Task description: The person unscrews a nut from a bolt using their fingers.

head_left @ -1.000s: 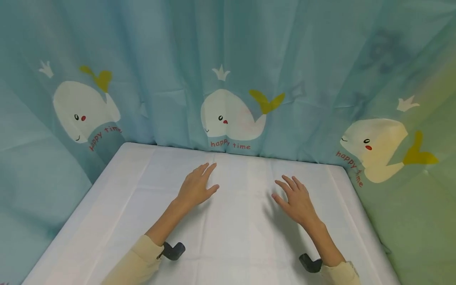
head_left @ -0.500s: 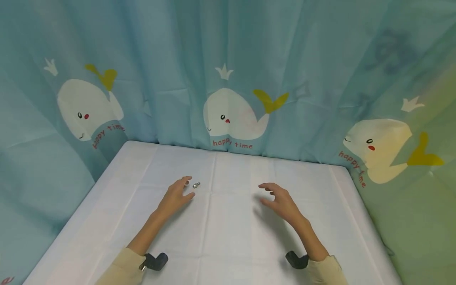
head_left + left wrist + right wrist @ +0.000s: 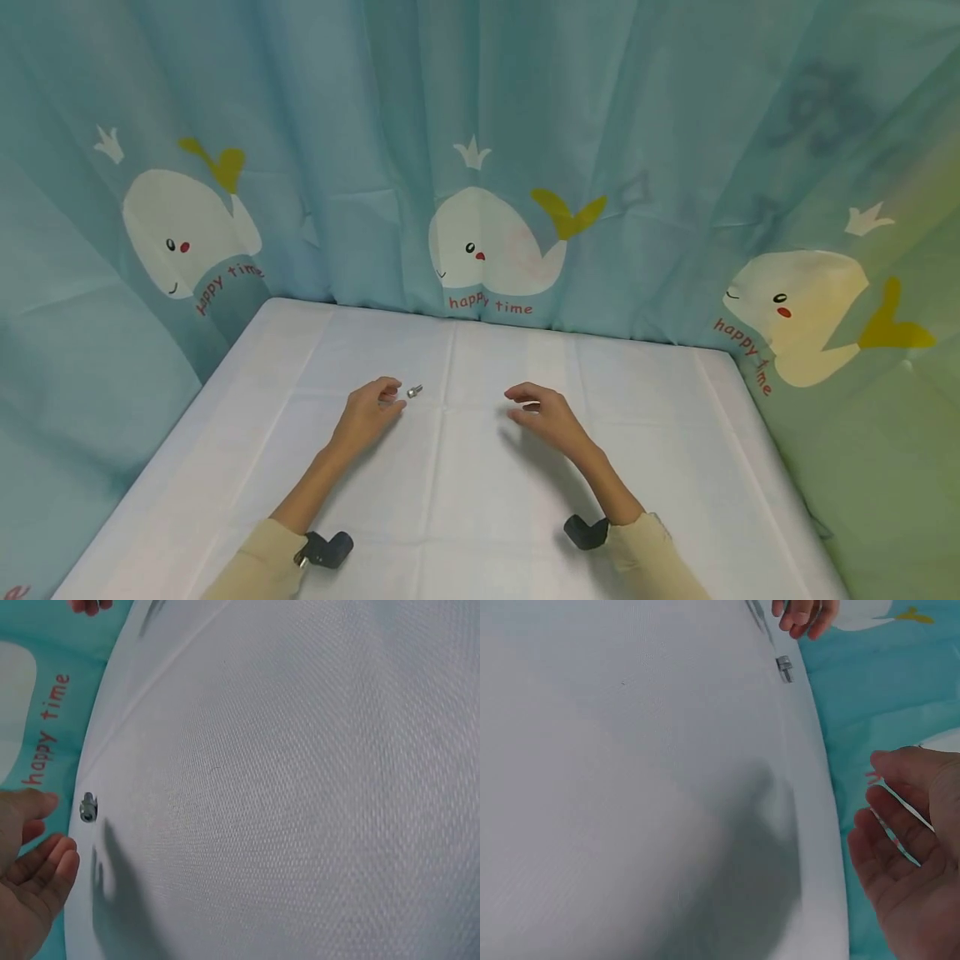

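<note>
One probable bolt (image 3: 415, 391) just beside left fingertips (image 3: 402, 405)

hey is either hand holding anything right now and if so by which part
Nothing is held: the metal piece lies on the white table, near the left hand but apart from it, and the right hand is empty.

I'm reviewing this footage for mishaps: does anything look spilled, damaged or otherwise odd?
Nothing stands out. A small metal part lies near the left hand on the white cloth, with no visible spill or damage. The cloth's faint creases look ordinary.
</note>
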`<action>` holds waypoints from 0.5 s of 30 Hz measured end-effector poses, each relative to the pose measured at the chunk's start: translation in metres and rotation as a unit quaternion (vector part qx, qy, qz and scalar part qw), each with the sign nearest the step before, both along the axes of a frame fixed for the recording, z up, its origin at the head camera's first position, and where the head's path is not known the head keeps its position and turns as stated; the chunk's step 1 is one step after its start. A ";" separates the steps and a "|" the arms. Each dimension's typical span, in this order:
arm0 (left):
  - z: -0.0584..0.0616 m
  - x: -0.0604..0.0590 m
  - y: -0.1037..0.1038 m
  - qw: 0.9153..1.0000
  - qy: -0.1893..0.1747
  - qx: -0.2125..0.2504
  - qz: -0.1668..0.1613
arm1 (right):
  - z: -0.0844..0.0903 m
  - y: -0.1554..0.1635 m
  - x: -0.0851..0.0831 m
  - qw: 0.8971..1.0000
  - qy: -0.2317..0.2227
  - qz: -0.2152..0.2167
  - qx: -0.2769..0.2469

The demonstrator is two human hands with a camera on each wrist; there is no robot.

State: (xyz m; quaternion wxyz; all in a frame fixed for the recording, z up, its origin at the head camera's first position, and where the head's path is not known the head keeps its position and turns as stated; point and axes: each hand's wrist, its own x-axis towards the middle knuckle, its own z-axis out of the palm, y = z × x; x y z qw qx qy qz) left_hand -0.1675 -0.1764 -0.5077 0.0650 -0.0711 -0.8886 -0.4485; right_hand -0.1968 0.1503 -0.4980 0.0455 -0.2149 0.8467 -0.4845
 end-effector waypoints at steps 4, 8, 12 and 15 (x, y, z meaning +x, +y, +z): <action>-0.002 -0.004 0.002 1.000 -0.002 0.001 0.004 | -0.004 -0.009 -0.008 1.000 -0.014 0.001 -0.006; -0.007 -0.007 0.002 1.000 -0.003 0.000 0.004 | -0.009 -0.021 -0.014 1.000 -0.013 0.011 -0.002; -0.012 -0.009 0.001 1.000 -0.007 0.006 0.010 | -0.013 -0.038 -0.020 0.999 0.015 0.045 0.004; -0.014 -0.012 0.001 1.000 -0.008 0.009 0.010 | -0.016 -0.050 -0.025 0.998 0.015 0.061 0.008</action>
